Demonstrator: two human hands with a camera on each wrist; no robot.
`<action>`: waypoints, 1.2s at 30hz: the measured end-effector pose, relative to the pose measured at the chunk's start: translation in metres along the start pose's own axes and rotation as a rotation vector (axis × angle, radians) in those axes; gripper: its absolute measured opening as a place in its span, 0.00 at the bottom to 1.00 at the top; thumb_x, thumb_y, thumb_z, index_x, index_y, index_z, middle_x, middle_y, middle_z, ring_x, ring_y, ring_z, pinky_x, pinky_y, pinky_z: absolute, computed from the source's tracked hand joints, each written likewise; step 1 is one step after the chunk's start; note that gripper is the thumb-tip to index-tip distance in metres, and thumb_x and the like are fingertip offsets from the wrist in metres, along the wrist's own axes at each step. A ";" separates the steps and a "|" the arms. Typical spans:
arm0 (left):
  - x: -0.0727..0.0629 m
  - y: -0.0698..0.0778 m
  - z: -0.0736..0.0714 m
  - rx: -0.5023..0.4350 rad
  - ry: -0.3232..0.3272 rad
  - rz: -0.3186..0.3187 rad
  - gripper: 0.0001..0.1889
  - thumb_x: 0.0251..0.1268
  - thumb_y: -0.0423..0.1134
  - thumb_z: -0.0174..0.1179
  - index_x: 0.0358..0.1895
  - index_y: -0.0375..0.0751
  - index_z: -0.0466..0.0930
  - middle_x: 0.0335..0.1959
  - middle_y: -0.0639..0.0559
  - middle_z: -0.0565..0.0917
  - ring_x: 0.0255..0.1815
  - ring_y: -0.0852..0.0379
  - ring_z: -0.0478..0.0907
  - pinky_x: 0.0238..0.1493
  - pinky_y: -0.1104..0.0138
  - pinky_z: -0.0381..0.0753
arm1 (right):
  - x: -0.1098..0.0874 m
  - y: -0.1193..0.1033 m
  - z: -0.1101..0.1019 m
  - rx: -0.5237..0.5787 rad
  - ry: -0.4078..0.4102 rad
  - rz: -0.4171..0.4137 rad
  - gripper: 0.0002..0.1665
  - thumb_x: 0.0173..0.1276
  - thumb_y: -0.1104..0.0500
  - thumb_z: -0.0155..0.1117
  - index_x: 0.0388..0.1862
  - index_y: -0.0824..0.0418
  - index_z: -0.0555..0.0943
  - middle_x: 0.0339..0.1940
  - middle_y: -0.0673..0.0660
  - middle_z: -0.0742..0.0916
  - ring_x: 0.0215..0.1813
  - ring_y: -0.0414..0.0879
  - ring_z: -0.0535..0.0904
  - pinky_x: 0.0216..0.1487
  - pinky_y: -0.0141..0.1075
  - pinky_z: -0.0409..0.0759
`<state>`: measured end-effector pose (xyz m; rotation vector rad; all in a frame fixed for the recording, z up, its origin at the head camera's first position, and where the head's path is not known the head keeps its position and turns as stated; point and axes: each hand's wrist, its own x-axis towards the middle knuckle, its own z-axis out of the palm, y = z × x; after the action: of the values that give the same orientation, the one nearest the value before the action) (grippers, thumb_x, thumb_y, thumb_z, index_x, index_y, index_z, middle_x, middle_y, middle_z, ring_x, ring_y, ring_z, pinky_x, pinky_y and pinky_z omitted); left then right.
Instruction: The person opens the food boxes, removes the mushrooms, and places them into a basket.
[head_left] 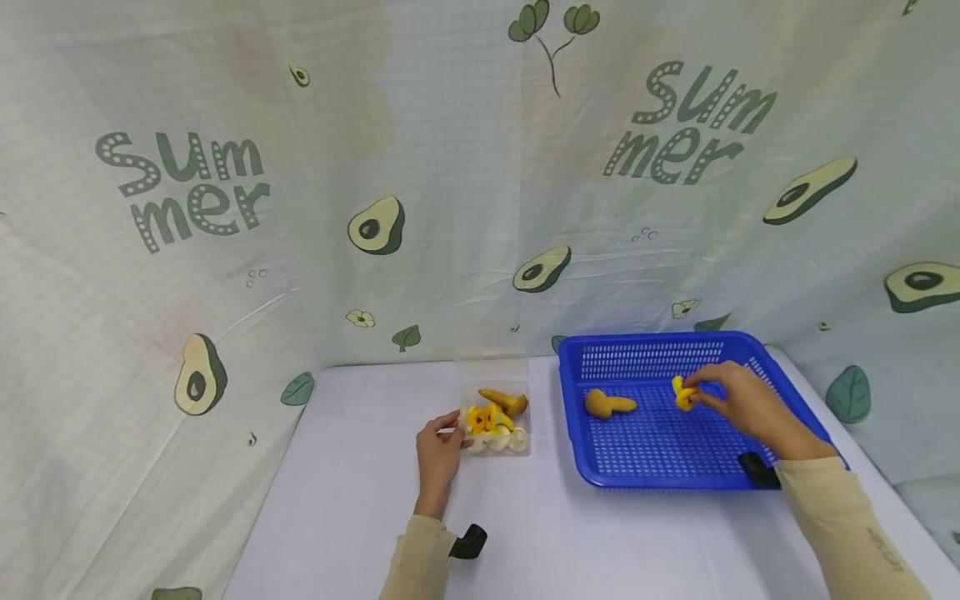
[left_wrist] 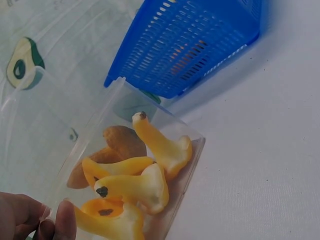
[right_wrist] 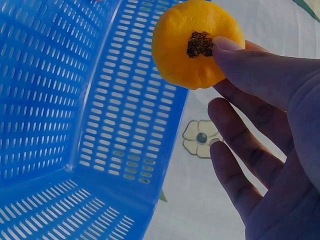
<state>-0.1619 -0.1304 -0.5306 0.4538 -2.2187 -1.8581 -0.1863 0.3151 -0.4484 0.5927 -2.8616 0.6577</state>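
Note:
My right hand (head_left: 750, 412) pinches a yellow mushroom (head_left: 682, 396) between thumb and fingertips, above the blue basket (head_left: 637, 481). In the right wrist view its rounded yellow cap (right_wrist: 172, 45) has a dark patch, and the other fingers are spread away from it. At the left edge of a clear plastic box (left_wrist: 175, 122), my left hand (head_left: 437, 458) pinches the rim with thumb and fingers. Inside the box lie several yellow mushrooms (left_wrist: 155, 185), a brown mushroom (left_wrist: 125, 142) and several white pieces (head_left: 498, 442). Another brown mushroom (head_left: 600, 404) lies at the basket's left.
The box's clear lid (head_left: 491, 365) stands raised at the back. A patterned cloth (head_left: 450, 167) hangs behind the white table (head_left: 352, 500). The basket is to the right of the box, with a gap between them. Each wrist carries a black mount (head_left: 469, 542).

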 end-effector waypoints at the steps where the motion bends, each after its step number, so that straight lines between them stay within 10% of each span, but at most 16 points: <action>1: 0.000 0.000 0.000 -0.001 0.000 0.001 0.15 0.71 0.22 0.60 0.58 0.25 0.84 0.47 0.37 0.80 0.34 0.55 0.82 0.34 0.71 0.92 | 0.000 0.000 0.000 -0.001 -0.003 0.005 0.09 0.63 0.73 0.75 0.42 0.67 0.90 0.41 0.62 0.91 0.49 0.67 0.85 0.53 0.68 0.85; 21: -0.001 0.002 0.000 -0.019 -0.012 -0.006 0.15 0.70 0.21 0.61 0.57 0.25 0.85 0.47 0.36 0.80 0.34 0.54 0.82 0.35 0.70 0.93 | 0.003 -0.006 0.003 0.026 -0.041 -0.003 0.10 0.66 0.71 0.74 0.46 0.66 0.90 0.46 0.64 0.91 0.52 0.67 0.85 0.55 0.66 0.87; 36: -0.002 0.003 0.000 -0.009 0.006 -0.007 0.15 0.70 0.21 0.60 0.57 0.24 0.84 0.47 0.36 0.81 0.35 0.53 0.82 0.34 0.69 0.93 | 0.025 -0.083 0.022 0.027 0.035 -0.224 0.17 0.63 0.70 0.77 0.50 0.60 0.89 0.48 0.56 0.91 0.54 0.58 0.86 0.57 0.57 0.89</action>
<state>-0.1603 -0.1291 -0.5280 0.4656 -2.2069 -1.8671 -0.1764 0.2283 -0.4303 0.8800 -2.7034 0.6634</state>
